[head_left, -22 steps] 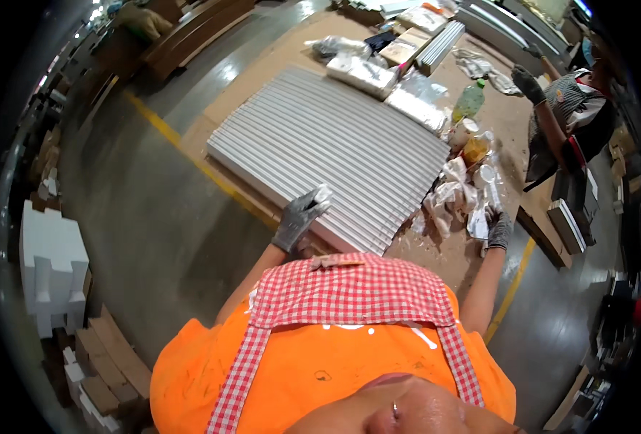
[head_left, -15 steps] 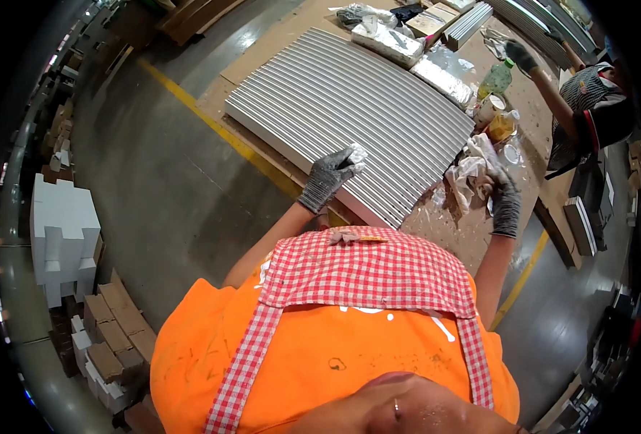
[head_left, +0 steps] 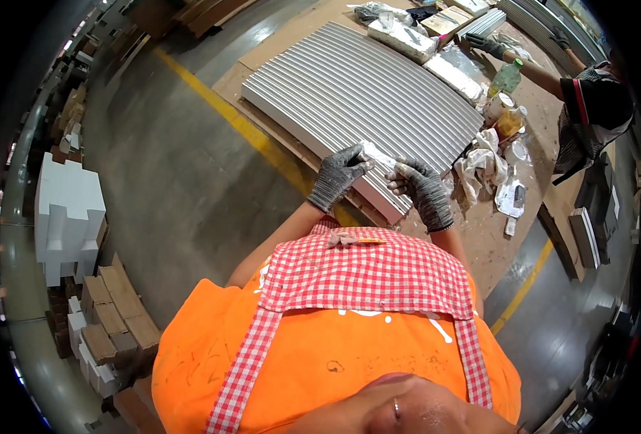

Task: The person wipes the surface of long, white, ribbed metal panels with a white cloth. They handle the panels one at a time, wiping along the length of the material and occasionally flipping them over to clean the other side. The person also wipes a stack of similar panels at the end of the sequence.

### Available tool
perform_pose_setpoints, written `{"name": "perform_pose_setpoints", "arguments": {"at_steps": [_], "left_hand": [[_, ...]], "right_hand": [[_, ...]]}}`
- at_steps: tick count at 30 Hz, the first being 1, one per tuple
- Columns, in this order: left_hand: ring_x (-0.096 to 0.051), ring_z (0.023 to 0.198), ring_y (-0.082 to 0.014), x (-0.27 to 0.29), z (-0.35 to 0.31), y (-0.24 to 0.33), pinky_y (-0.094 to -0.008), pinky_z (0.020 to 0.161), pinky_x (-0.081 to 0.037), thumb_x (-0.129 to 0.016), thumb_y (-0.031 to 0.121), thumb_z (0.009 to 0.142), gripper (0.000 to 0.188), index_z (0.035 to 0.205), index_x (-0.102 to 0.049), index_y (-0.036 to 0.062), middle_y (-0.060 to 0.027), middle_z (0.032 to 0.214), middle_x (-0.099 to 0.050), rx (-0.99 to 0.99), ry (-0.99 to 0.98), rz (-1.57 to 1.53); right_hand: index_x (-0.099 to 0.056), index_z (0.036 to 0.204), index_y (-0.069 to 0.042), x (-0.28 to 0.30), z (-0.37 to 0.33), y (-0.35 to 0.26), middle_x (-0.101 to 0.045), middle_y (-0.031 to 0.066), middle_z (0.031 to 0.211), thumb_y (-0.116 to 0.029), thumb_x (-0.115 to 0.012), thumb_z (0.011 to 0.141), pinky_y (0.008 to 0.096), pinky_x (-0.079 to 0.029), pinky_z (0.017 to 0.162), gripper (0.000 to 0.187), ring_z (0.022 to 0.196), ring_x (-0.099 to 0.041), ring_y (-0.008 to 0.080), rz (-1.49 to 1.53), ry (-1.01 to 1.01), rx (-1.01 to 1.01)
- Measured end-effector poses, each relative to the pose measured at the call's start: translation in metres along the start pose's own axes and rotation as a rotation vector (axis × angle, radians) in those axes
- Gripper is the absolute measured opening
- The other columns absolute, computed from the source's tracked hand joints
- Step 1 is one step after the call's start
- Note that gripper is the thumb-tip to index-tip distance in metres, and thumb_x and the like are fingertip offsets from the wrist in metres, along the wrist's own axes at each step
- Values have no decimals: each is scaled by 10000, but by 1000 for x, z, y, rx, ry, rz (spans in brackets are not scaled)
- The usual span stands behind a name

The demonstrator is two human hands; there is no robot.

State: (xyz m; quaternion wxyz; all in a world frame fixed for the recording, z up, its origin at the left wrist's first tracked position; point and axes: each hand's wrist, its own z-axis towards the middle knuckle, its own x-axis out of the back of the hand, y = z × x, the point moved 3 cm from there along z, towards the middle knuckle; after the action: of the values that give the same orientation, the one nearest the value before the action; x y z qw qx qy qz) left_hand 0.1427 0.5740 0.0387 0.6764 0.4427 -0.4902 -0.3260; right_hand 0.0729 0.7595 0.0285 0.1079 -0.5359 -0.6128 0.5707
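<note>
My left hand (head_left: 340, 175), in a grey knit glove, pinches a crumpled white rag (head_left: 378, 154). Opposite it, my right hand (head_left: 423, 189), gloved the same way, has its fingers closed at the rag's other end; its glove's fingertips look stained pale. Both hands are over the near corner of a wide stack of silver ribbed strips (head_left: 364, 87), whose near end face looks pinkish. Right of the stack lie a bunched whitish cloth (head_left: 479, 170) and a white flat piece with a grey patch (head_left: 510, 195).
The brown-topped table (head_left: 490, 253) also bears a green-tinted bottle (head_left: 506, 78), a yellowish container (head_left: 510, 123), a white tub (head_left: 497, 107) and foil-like wrapped blocks (head_left: 454, 78). A co-worker's gloved hand (head_left: 485, 45) reaches in at far right. Cardboard and white boxes (head_left: 71, 210) stand left.
My right hand has come left from beside the cloth to meet my left hand at the rag. The white flat piece now shows. The co-worker's hand has moved left toward silver strips.
</note>
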Motion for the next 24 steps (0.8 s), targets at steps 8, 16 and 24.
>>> {"name": "perform_pose_setpoints", "arguments": {"at_steps": [8, 16, 24], "left_hand": [[-625, 767, -119, 12, -12, -4, -265, 692, -506, -710, 286, 777, 513, 1185, -562, 14, -86, 865, -670, -21, -47, 61], [-611, 681, -127, 55, -12, -21, -279, 626, -490, -701, 278, 782, 466, 1159, -588, 28, -87, 822, -664, -85, -66, 107], [-619, 652, -145, 130, -32, -74, -288, 600, -487, -700, 271, 787, 315, 976, -663, 22, -86, 765, -658, 4, 24, -134]], "right_hand": [[-574, 1077, 26, -13, -7, 5, -655, 135, 780, -122, -565, 884, 256, -521, 537, 243, 612, -629, 167, -83, 88, 105], [-585, 1037, 22, -60, 2, 14, -648, 114, 759, -101, -556, 886, 265, -527, 544, 197, 605, -623, 161, -201, 120, 164], [-574, 1084, 13, -149, 18, 56, -640, 81, 898, -72, -571, 879, 245, -494, 733, 222, 796, -606, 128, -390, -33, 381]]}}
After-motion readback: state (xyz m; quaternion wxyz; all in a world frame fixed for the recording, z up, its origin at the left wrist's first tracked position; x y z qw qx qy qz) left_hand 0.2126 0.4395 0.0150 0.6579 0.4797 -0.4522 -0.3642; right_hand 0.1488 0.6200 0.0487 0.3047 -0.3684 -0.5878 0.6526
